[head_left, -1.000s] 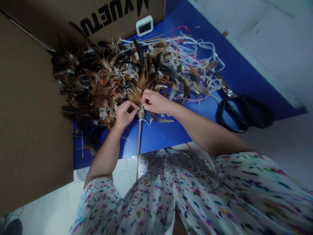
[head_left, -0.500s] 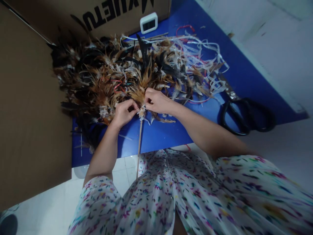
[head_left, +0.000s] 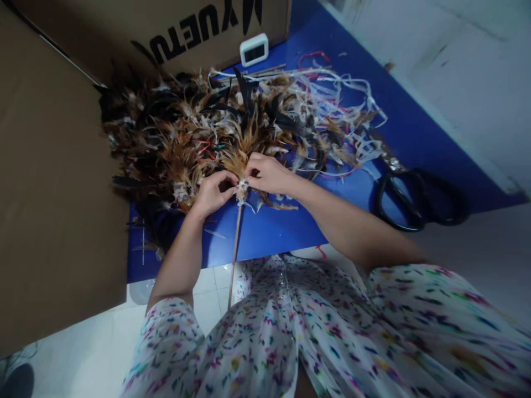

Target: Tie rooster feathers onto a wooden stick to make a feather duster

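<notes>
A bundle of brown and black feathers (head_left: 243,160) is bound at its pale base to a thin stick (head_left: 236,243), which runs toward me past the table's front edge. My left hand (head_left: 213,193) pinches at the left side of the bound base, thumb and forefinger together. On the other side my right hand (head_left: 267,174) is closed at the quills, its fingertips against the bundle. Whitish strips hang from the binding; what exactly lies between my fingertips is too small to make out. Behind and left of the hands spreads a heap of loose feathers (head_left: 166,132).
Large black-handled scissors (head_left: 418,196) lie at the right of the blue table (head_left: 286,229). Tangled white and red plastic strips (head_left: 344,91) lie behind. A small white digital device (head_left: 254,50) stands before a cardboard box (head_left: 199,33); another cardboard panel (head_left: 58,182) borders the left.
The view has shifted slightly. Both hands stay at the feather base, and my left thumb and forefinger show a slightly wider loop between them.
</notes>
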`<action>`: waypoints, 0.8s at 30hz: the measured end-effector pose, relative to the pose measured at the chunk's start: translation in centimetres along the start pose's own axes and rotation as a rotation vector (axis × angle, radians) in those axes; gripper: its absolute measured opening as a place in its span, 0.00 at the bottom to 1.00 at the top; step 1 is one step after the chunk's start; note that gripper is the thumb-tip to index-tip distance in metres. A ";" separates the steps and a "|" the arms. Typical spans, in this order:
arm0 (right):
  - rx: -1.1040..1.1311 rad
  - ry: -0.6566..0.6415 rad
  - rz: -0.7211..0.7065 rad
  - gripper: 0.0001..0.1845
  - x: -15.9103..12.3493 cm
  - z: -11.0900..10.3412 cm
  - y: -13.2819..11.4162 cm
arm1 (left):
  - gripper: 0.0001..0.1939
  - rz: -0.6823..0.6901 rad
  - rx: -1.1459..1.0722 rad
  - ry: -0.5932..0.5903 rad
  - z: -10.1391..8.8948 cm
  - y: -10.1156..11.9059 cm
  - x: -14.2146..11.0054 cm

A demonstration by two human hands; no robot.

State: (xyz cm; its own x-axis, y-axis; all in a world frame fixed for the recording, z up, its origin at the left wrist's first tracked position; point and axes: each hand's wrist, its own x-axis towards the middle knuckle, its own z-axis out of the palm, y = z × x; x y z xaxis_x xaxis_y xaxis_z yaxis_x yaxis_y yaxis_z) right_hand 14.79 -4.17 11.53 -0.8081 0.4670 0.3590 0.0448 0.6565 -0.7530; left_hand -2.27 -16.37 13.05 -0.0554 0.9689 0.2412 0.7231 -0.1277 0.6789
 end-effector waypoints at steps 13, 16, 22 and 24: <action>0.139 0.377 0.075 0.05 0.9 -1.1 -0.2 | 0.20 -0.286 0.518 -0.034 1.2 4.0 -0.9; 0.091 0.426 0.057 0.04 1.0 -1.5 -0.2 | 0.17 -0.319 0.671 -0.076 2.0 4.5 -0.9; 0.125 0.599 0.023 0.04 1.2 -2.3 -0.6 | 0.15 -0.374 0.281 0.063 0.3 4.5 -0.4; 0.182 0.660 0.030 0.05 1.1 -2.5 -1.0 | 0.18 -0.433 -0.014 0.141 -0.7 5.2 -0.3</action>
State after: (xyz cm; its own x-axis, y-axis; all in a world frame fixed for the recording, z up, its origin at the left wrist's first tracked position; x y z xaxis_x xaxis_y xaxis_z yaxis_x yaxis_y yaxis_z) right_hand 15.32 -2.77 14.08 -0.2786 0.7843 0.5543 -0.0843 0.5550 -0.8276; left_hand 1.01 -17.44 17.02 -0.4443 0.8955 0.0249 0.6037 0.2787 0.7469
